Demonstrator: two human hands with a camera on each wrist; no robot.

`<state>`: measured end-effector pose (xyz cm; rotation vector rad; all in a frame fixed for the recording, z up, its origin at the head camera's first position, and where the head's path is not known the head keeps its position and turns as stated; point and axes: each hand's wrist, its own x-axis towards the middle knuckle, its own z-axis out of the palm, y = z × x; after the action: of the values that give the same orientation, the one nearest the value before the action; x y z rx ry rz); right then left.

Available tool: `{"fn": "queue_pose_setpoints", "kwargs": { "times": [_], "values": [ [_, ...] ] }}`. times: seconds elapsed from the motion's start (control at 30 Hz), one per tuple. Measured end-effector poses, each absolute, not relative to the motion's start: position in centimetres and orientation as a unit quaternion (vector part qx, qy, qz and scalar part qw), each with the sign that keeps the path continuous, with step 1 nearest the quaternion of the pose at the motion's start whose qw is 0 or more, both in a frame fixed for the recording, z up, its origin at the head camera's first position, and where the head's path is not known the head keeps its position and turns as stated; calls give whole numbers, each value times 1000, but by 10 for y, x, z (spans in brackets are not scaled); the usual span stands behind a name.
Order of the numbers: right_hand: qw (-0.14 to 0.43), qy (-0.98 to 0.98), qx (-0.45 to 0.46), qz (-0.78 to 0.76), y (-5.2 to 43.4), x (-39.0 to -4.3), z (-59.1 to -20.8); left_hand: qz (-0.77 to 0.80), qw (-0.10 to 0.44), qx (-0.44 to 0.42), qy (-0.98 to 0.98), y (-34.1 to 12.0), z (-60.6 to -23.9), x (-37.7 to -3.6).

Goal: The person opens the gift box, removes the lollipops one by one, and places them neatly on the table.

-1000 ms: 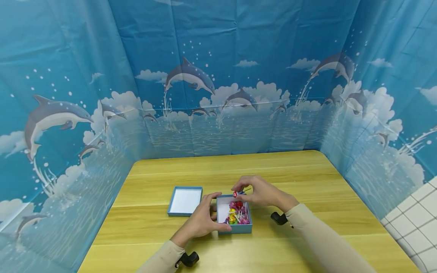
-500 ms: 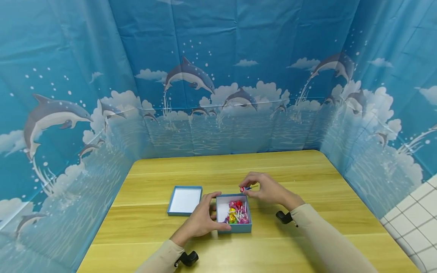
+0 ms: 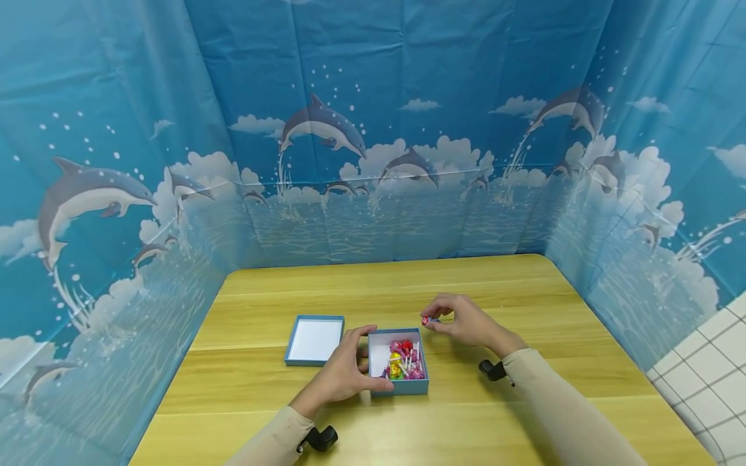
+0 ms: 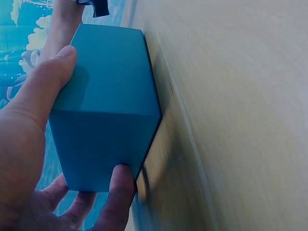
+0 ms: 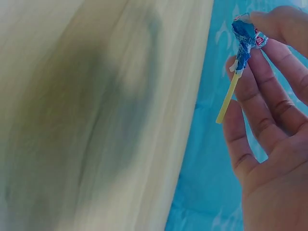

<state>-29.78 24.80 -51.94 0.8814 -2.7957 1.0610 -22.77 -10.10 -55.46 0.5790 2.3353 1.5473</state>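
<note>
A blue box [image 3: 399, 388] with a white inside stands on the table, holding several wrapped lollipops [image 3: 406, 360] in pink, red and yellow. My left hand [image 3: 340, 375] grips its left side, thumb along the near wall and fingers round the far corner. In the left wrist view the box [image 4: 106, 72] shows two plain blue walls between thumb and fingers. Right of the box and above the table, my right hand [image 3: 463, 320] pinches a lollipop [image 5: 244, 38] by its wrapped head. This one has a blue and red wrapper and a yellow stick.
A blue lid [image 3: 315, 340], white inside, lies upturned to the left of the box. The wooden table [image 3: 262, 304] runs back to a blue dolphin-print curtain [image 3: 373, 129]. White tiles [image 3: 708, 362] show at the far right.
My right hand has carried the lollipop from over the box's far right corner out to the right. The left hand keeps its grip on the box, which stays put.
</note>
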Motion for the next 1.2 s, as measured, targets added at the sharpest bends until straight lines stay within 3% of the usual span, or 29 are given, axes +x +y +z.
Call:
{"fn": "queue_pose_setpoints", "kwargs": {
  "times": [1.2],
  "values": [
    [-56, -907, 236, 343, 261, -309, -552, 530, 137, 199, 813, -102, -557, -228]
  ]
}}
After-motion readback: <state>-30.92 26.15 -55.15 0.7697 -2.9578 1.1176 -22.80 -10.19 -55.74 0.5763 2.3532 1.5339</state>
